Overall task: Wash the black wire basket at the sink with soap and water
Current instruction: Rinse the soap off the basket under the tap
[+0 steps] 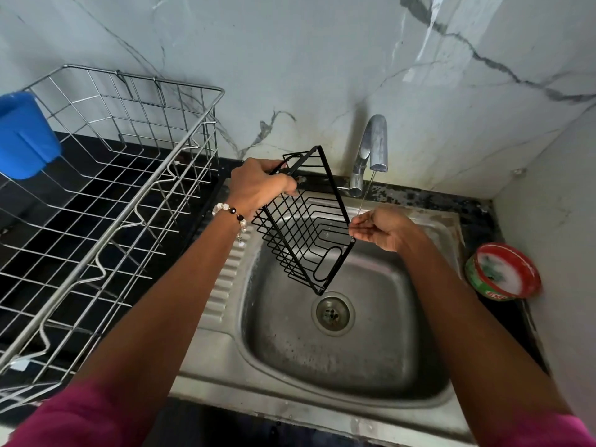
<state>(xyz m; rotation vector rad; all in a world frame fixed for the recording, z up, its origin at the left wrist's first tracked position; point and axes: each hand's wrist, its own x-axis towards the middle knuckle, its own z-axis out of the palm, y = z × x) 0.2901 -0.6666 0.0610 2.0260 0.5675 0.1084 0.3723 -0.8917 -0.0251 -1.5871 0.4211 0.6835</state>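
One black rectangular wire basket [303, 221] is held in the air above the stainless steel sink basin [371, 356], tilted, open side toward the camera, its low corner hanging just above the round metal drain strainer [332, 313]. Left hand [259, 187] has its fingers curled around the basket's upper end at 10 o'clock from basket centre, knuckles up; a bead bracelet [233, 214] sits on that wrist. Right hand [383, 229] is at 3 o'clock from the basket, palm up and lightly cupped, fingers relaxed, fingertips at the basket's long side rail; cannot tell if they actually touch it. Nothing is pinched in it. A thin stream of water [366, 195] falls from the chrome curved tap [371, 153] at 1 o'clock and lands at the right hand's fingertips, just beside the basket rail. Tap is mounted on the dark counter strip behind the sink. Round red-and-green soap tub [503, 272], open, whitish paste inside, sits on the counter at 3 o'clock, well apart from the basket. Large silver wire dish rack [106, 195] stands on the black counter at 9 o'clock, next to the sink's ribbed drainer. Blue plastic cup [24, 133] hangs on the rack's far left edge. White marble-pattern wall [290, 59] runs behind, 12 o'clock. Pink sleeves [80, 417] at frame bottom.
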